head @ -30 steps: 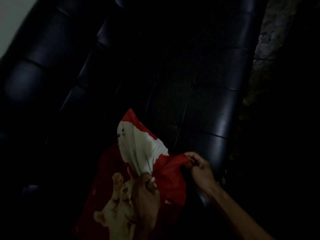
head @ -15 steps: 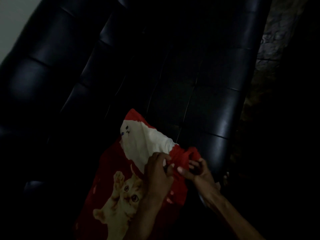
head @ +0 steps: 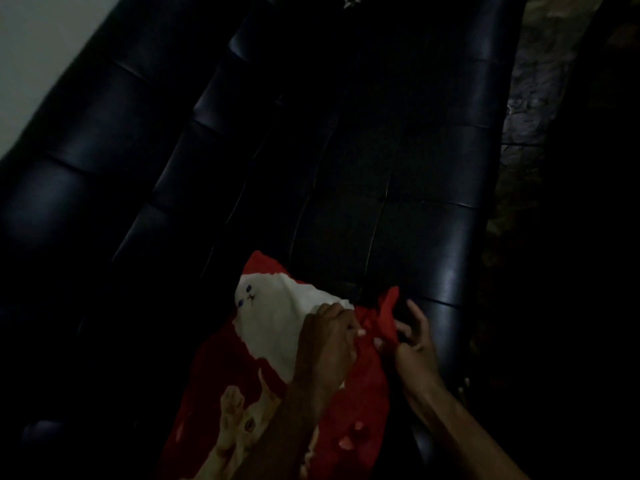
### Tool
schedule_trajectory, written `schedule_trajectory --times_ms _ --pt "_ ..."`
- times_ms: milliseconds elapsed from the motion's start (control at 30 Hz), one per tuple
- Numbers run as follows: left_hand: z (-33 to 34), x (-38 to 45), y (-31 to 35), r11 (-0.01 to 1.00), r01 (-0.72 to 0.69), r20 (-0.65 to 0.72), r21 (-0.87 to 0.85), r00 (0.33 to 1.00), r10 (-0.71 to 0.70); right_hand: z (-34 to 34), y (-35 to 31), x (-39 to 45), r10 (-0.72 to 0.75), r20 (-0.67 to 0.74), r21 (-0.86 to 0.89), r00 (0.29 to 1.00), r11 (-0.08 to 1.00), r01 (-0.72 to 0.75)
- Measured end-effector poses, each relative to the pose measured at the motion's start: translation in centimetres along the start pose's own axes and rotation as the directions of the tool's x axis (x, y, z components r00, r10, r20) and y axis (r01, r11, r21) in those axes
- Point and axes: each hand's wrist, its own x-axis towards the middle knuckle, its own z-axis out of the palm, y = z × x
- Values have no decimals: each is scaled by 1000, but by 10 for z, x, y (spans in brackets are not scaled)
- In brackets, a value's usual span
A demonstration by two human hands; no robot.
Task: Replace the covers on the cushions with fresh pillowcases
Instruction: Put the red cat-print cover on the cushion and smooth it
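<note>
Hands [head: 332,337] [head: 414,341] seemingly pinching red cover [head: 360,393] corner near sofa [head: 433,237] edge

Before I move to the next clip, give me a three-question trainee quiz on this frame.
1. True or false: the cover lies on a black sofa.
2. Which animal is printed in white on the cover? A dog, B cat, C bird.
3. Fill in: the right hand holds a bunched ___ fold of fabric.

Key: 1 true. 2 B; a white cat with blue eyes. 3 red; the left hand rests on the cover beside it, its grip unclear.
</note>
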Motion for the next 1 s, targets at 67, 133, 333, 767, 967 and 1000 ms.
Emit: schedule_trajectory --times_ms 67,133,333,767,967,1000 --pt "4 -12 -5 995 23 60 99 998 -29 2 6 -2 -9 -57 -12 998 1000 8" --pt "10 -31 -11 990 45 70 136 996 -55 3 16 -4 -41 -87 -41 995 998 38" --pt "4 -44 -2 971 72 55 227 995 -86 -12 46 -13 -44 -207 -237 977 971 -7" --pt "-1 7 7 996 -79 272 35 960 67 -10 43 -23 -126 -235 -194 964 978 80" --pt "10 -42 0 979 -187 44 85 982 184 -5 39 -22 -43 -11 -133 999 990 42" --pt "10 -51 -3 983 -170 50 62 985 167 -3 39 -23 -57 8 -151 998 987 58"
